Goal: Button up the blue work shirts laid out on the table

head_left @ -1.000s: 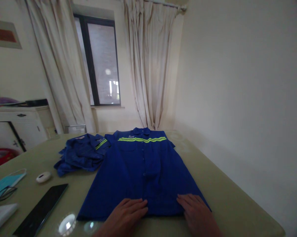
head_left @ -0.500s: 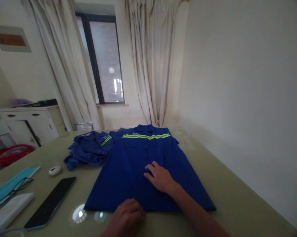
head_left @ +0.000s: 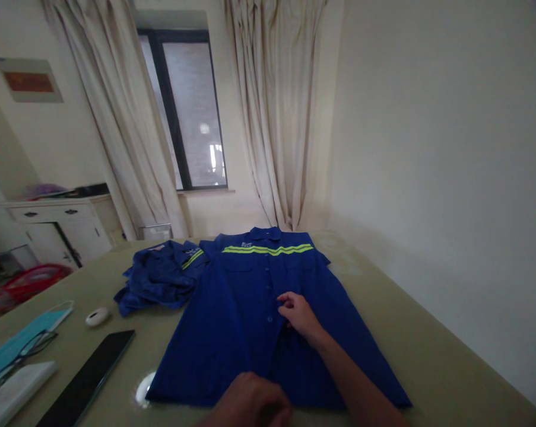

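Note:
A blue work shirt (head_left: 232,332) with yellow-green reflective stripes lies flat and buttoned on the table (head_left: 428,356), collar toward the window. My right hand (head_left: 300,314) rests on the shirt's front just right of the button line, fingers curled together and pinching the fabric. My left hand (head_left: 252,406) sits at the shirt's near hem, seen only from the back at the bottom edge; its fingers are hidden.
A second blue shirt (head_left: 161,281) lies crumpled to the left. Near it are a small white oval object (head_left: 97,316), a dark tablet (head_left: 87,379), a blue face mask (head_left: 18,341) with glasses (head_left: 16,362) on it, and a white cabinet (head_left: 58,228).
My right hand went from the near hem up to the shirt's middle, then a little farther up and right. My left hand stayed at the hem. The view shifted slightly.

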{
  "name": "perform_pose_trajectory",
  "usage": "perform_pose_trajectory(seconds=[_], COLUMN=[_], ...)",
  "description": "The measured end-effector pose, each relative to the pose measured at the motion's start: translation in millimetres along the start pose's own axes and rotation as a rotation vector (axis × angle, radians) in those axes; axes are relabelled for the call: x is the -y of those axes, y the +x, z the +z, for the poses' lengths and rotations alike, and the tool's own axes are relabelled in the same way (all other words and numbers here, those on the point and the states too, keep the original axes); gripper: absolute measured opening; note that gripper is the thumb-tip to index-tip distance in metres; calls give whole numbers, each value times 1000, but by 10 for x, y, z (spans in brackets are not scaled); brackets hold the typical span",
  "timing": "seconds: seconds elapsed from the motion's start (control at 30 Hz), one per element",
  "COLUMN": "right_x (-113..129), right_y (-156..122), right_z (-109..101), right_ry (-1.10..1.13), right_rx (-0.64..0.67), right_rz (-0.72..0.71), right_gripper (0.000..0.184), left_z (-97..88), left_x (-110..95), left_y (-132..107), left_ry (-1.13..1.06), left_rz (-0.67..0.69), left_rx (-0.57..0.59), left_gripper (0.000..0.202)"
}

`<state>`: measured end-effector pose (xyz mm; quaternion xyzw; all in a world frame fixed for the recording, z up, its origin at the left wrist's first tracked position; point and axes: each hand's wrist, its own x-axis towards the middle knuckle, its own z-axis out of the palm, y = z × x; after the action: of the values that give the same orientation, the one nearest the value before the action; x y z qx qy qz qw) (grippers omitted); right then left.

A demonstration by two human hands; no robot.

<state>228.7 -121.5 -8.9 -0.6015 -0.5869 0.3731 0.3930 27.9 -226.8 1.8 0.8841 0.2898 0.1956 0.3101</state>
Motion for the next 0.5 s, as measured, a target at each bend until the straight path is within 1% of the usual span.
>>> perform_pose_trajectory(seconds=[0.03, 0.1, 0.13, 0.17, 0.2, 0.27, 0.33, 0.4, 0.47, 0.5], right_x=[-16, -40, -47, -54, -59, -67, -68, -57, -35, -22], right_y=[19, 27, 20, 8, -6, -34, -56, -76, -100, -113], right_z=[-14, -40, -53, -66, -79, -102, -118, -121, -113, -107], right_ry=[64, 173, 217, 255, 285, 328, 381, 449, 523, 556], right_rx=[10, 23, 24, 23, 20, 10, 1, -6, 2, 17], right_rz=[20, 43, 50, 57, 61, 62, 59, 63, 76, 86], right_gripper=[30, 37, 39, 42, 44, 46, 44, 43, 43, 43], left_z=[-88, -281, -364, -426, -462, -456, -381, -293, -235, -221], left_x=[-33, -7, 54, 140, 242, 451, 613, 698, 720, 717], left_y=[109, 362, 489, 605, 701, 815, 828, 779, 723, 705], left_ry=[-44, -93, -87, -55, -2, 77, 102, 101, 107, 106], left_rz=[-67, -179, -227, -267, -304, -337, -326, -300, -274, -264], left_rx=[-41, -196, -282, -339, -363, -346, -305, -283, -283, -291], left_gripper=[22, 29, 28, 26, 20, 11, 11, 7, 3, 4])
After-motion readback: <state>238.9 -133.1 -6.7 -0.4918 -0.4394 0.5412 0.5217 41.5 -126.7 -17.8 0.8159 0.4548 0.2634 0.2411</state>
